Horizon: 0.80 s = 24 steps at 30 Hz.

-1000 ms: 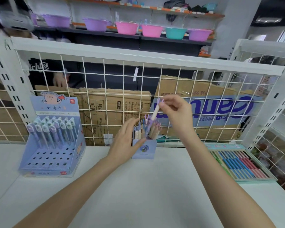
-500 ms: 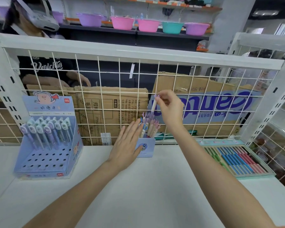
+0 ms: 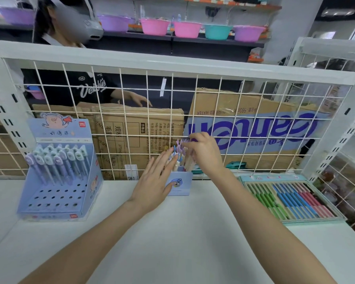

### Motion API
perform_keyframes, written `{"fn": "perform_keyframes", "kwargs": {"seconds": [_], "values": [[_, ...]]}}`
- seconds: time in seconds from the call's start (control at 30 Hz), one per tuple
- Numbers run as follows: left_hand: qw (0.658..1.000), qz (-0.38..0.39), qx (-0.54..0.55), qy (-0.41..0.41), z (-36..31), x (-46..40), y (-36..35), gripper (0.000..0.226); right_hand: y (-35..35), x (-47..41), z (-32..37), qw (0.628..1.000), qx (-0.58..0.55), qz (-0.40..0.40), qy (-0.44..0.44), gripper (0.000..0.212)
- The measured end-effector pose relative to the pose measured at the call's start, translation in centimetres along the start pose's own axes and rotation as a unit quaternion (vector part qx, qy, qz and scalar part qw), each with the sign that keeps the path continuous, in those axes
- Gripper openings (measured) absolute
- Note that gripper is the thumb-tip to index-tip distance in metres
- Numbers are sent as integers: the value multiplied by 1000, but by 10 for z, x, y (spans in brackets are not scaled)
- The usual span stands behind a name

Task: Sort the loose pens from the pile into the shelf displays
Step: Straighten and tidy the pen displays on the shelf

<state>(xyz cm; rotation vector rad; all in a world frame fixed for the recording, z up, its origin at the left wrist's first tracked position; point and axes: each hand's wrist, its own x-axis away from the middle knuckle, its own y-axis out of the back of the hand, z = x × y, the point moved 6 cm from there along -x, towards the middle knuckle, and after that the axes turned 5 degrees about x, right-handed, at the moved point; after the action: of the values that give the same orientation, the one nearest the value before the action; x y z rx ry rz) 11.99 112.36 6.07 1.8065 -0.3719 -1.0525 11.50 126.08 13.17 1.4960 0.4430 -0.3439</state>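
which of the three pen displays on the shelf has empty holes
The tall blue pig display on the left: its lower rows of holes stand empty, unlike the small cup or the flat tray.

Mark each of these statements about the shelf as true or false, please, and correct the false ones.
1. The left hand lies with straight fingers against the small blue pen box. True.
2. The right hand rests on the flat tray of green, blue and pink pens. False: it is at the tops of the pens in the small blue pen box, fingers curled around them.
3. The tall blue display with the pig has pens only in its back rows. True.
4. The tall blue display stands to the right of the small box. False: it stands to the left.
5. A white wire grid stands behind the shelf. True.
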Motion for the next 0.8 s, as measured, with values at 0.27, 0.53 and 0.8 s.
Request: {"fn": "perform_keyframes", "kwargs": {"seconds": [0.27, 0.53, 0.8], "values": [[1000, 14, 0, 18, -3, 5, 6, 90, 5, 9, -3, 996, 79, 40, -6, 44], [998, 1, -12, 61, -9, 29, 19, 83, 4, 11, -5, 996, 55, 69, -24, 43], [984, -46, -17, 171, -9, 78, 54, 73, 24, 29, 54, 996, -88, 1, 36, 51]]}}
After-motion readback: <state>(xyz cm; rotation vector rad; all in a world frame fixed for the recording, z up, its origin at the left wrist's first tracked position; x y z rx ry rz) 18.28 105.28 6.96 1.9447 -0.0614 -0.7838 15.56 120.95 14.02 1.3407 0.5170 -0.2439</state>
